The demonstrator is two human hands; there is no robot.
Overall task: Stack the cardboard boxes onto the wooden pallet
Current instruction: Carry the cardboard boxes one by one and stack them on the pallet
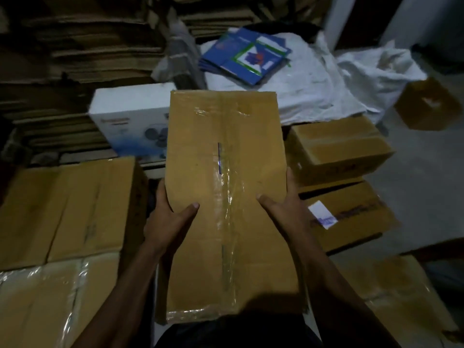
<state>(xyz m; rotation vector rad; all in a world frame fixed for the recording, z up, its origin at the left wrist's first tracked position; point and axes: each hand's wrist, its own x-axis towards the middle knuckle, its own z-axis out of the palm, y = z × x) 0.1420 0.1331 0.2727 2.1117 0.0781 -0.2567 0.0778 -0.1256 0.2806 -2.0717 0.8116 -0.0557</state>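
A long taped cardboard box [226, 151] fills the middle of the head view, held up in front of me. My left hand [170, 217] grips its left edge, thumb on the top face and fingers under the side. My right hand [283, 207] grips the right edge the same way. Sealed cardboard boxes lie to the left [67, 209] and lower left [45, 305]. Two more boxes sit stacked at the right [339, 146], [351, 214]. The wooden pallet is hidden from view.
A white printed carton [128, 116] stands behind the held box. Flattened cardboard sheets [75, 46] are piled at the back left. Blue printed cartons [246, 56] lie on white sacks [326, 79]. A small box [426, 104] sits far right on the grey floor.
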